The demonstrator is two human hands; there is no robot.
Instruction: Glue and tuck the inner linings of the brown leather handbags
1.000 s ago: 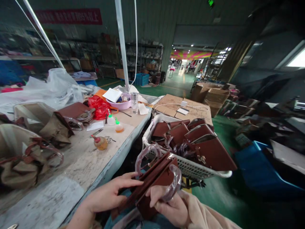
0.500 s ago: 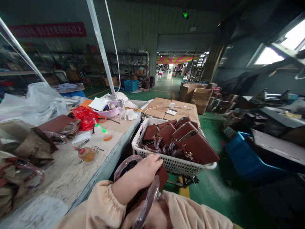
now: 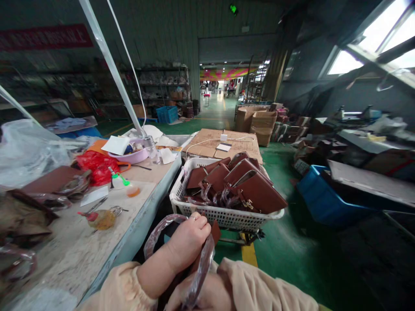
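Close to my body is a brown handbag (image 3: 215,233) with handles wrapped in clear plastic (image 3: 202,265). My left hand (image 3: 190,234) reaches between the handles, its fingers curled closed over the bag's upper edge. Lower down, my right hand (image 3: 207,292) is closed on the near side of the same bag, partly covered by a handle; its fingertips are hidden. Just beyond the bag stands a white plastic basket (image 3: 223,219) filled with several brown handbags (image 3: 259,190), their handles plastic-wrapped too.
On the left workbench (image 3: 129,229) are a bottle of amber liquid (image 3: 103,219), a green-capped bottle (image 3: 118,179), a red plastic bag (image 3: 99,166) and a purple basin (image 3: 139,154). Flat cardboard (image 3: 207,138) lies behind the basket. A blue bin (image 3: 324,198) stands right on the green floor.
My view has turned slightly right, so the surroundings sit farther left. My left hand's fingers are more tightly curled at the bag's edge. My right hand has stayed at the bag.
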